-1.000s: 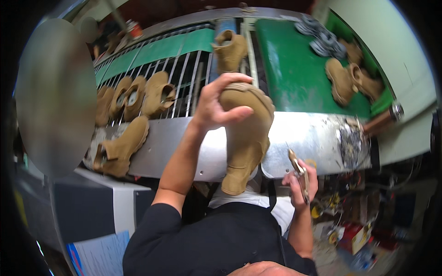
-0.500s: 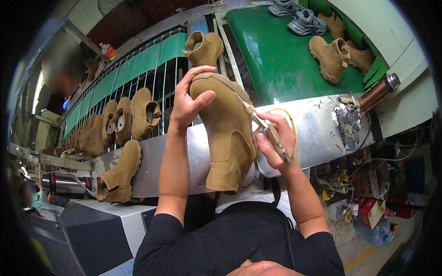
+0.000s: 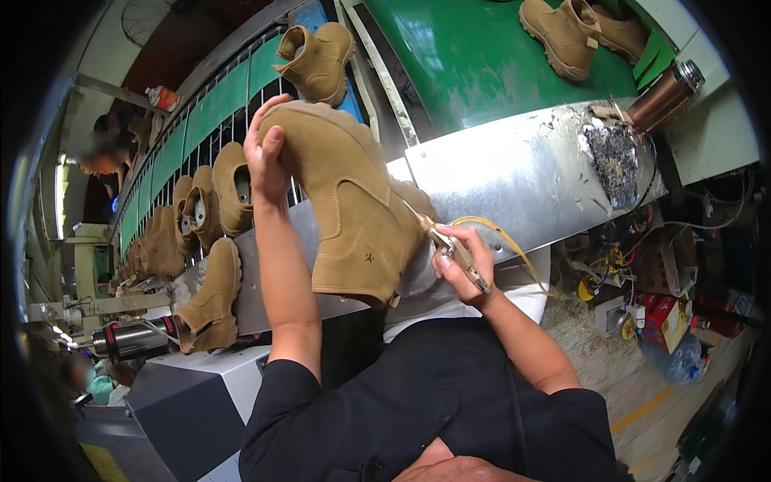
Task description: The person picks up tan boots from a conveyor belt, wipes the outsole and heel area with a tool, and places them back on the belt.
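Observation:
A tan suede boot (image 3: 345,189) is tilted in front of me, its toe up and its chunky sole turned to the right. My left hand (image 3: 269,153) is closed around the toe end, thumb on the upper and fingers behind. In my right hand (image 3: 464,261) is a needle-tipped hand tool (image 3: 454,251) with a tan barrel and metal body. Its thin tip points at the seam between upper and sole near the heel; whether it touches I cannot tell. A yellow hose (image 3: 506,237) curves beside the tool.
Another tan boot (image 3: 317,63) stands beyond the held one. One boot (image 3: 213,297) leans at the bench's left, with several more along the rack (image 3: 173,177). Boots (image 3: 562,36) sit on the green belt (image 3: 458,72). A copper flask (image 3: 666,95) lies on the metal ledge (image 3: 514,177).
The boot has shifted left and turned, showing more of its shaft's side. The tool's tip has gone from the sole edge near the forefoot to nearer the heel. The view has shifted too.

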Available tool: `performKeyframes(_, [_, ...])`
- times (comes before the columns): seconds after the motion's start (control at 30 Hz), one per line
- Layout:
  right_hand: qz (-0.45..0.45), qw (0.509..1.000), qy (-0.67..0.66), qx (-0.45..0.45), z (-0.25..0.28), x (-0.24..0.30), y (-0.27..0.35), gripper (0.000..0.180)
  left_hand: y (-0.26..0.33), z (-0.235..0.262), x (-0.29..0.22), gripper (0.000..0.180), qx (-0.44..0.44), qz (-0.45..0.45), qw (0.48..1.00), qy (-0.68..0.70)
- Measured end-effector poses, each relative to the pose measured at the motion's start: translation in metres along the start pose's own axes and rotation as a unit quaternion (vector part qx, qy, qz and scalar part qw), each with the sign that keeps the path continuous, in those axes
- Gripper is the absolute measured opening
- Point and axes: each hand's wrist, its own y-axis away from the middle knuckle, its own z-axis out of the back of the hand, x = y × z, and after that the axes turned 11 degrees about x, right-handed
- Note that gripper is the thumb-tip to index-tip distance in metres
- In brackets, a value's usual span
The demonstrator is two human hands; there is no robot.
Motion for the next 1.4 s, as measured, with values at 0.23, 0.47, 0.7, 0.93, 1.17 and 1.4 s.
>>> performKeyframes(0.23, [-0.06,0.992,-0.107,-0.022,-0.001,0.002,0.007,0.036,0.051,0.044,0.022,0.064,-0.134,0.037,0.99,0.009])
performKeyframes(0.47, [-0.1,0.982,-0.154,-0.048,-0.009,0.004,-0.009,0.035,0.146,0.053,0.026,0.047,-0.306,0.177,0.934,0.056])
performKeyframes(0.7, [-0.094,0.991,-0.076,-0.053,-0.027,-0.011,-0.031,0.035,0.248,0.013,-0.015,0.045,-0.359,0.332,0.872,0.023])
performKeyframes(0.93, [-0.105,0.99,-0.079,-0.054,-0.035,-0.018,-0.032,0.035,0.273,-0.064,-0.043,0.055,-0.253,0.447,0.854,0.086])
performKeyframes(1.17, [-0.113,0.99,-0.079,-0.005,-0.039,-0.014,-0.018,0.04,0.245,-0.108,-0.039,0.061,-0.15,0.471,0.842,0.217])
performKeyframes(1.4, [-0.179,0.972,-0.143,0.043,-0.022,0.0,0.016,0.04,0.224,-0.136,-0.024,0.068,-0.097,0.477,0.805,0.338])
